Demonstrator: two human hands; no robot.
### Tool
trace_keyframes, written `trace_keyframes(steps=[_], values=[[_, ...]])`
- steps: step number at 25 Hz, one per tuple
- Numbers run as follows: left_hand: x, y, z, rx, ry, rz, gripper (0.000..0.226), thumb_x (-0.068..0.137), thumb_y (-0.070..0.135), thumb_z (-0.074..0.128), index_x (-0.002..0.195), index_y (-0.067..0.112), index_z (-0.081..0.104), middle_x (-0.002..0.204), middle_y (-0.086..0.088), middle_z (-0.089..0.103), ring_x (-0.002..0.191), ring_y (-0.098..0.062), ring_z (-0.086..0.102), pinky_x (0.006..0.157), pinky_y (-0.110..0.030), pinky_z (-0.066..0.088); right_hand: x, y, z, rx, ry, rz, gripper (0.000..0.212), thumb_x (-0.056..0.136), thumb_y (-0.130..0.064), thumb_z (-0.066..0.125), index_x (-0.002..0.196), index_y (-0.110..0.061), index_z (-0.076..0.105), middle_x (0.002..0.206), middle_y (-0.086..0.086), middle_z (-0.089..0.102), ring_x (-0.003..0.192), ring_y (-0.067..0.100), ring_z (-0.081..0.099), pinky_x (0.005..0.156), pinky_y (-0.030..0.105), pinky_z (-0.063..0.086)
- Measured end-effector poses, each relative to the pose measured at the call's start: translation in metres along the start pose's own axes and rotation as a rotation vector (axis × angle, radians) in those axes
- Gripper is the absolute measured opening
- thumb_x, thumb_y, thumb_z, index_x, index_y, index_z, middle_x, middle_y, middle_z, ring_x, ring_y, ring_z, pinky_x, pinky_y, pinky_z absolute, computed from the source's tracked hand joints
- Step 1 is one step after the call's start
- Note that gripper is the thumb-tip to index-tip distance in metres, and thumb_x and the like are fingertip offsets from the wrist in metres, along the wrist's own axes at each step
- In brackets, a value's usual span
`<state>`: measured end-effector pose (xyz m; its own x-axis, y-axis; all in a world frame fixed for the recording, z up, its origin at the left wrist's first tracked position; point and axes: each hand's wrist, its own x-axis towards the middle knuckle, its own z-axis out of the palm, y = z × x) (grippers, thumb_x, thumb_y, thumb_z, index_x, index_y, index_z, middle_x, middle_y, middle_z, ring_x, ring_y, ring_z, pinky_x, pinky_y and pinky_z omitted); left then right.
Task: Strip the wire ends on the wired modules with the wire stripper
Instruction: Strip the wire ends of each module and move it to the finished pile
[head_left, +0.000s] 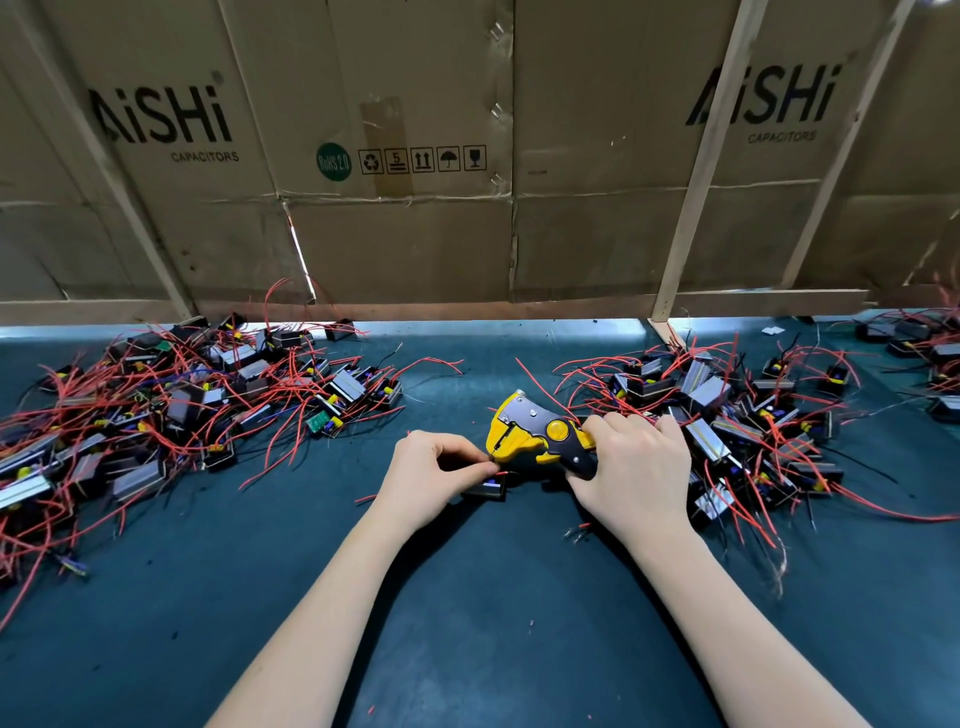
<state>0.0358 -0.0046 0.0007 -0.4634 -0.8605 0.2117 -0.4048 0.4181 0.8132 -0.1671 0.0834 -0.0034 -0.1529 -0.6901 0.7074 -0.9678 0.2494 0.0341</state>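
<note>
- Right hand (631, 467) clenched around the handles of the yellow wire stripper (535, 436), centre of the dark surface (467, 597).
- Left hand (426, 475) pinching a red wire (500, 473) at the stripper's mouth (module (488, 487) just below).
- Heaps of modules at 10 o'clock (171, 410) and 2 o'clock (737, 415).

Dim, even indoor light; bright strip glows under the cardboard wall (405, 234). Soft shadows beneath the arms. Strong wide-angle bending at edges. Centre sharp, corners slightly soft.
</note>
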Motion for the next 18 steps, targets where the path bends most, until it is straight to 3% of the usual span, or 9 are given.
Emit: trace_keyframes(steps=[5,12,18], values=[[-0.0003,-0.0007,0.0,0.006,-0.008,0.006,0.005,0.078,0.022,0.081,0.074,0.021,0.078,0.068,0.012,0.072,0.064,0.004,0.061,0.065,-0.011,0.044,-0.0001,-0.0005,0.001,0.035,-0.058,0.016,0.04,0.049,-0.036,0.088,0.056,-0.015,0.055,0.052,0.001,0.055,0.049,0.026,0.057,0.057,0.032,0.038],[-0.0007,-0.0011,0.0001,-0.007,0.0,0.004,0.008,0.077,0.022,0.082,0.072,0.022,0.077,0.062,0.012,0.069,0.058,0.005,0.056,0.061,-0.01,0.042,0.001,-0.0009,0.0003,-0.025,0.0,-0.006,0.036,0.054,-0.037,0.082,0.073,-0.015,0.061,0.071,0.001,0.061,0.069,0.029,0.058,0.069,0.038,0.037],[0.0,-0.0016,-0.0005,-0.014,-0.015,-0.002,0.004,0.078,0.021,0.082,0.076,0.019,0.079,0.065,0.008,0.071,0.058,0.003,0.056,0.061,-0.012,0.042,0.0019,-0.0006,-0.0013,0.032,-0.02,-0.028,0.036,0.05,-0.032,0.087,0.061,-0.015,0.058,0.058,0.001,0.058,0.057,0.027,0.059,0.06,0.034,0.041]])
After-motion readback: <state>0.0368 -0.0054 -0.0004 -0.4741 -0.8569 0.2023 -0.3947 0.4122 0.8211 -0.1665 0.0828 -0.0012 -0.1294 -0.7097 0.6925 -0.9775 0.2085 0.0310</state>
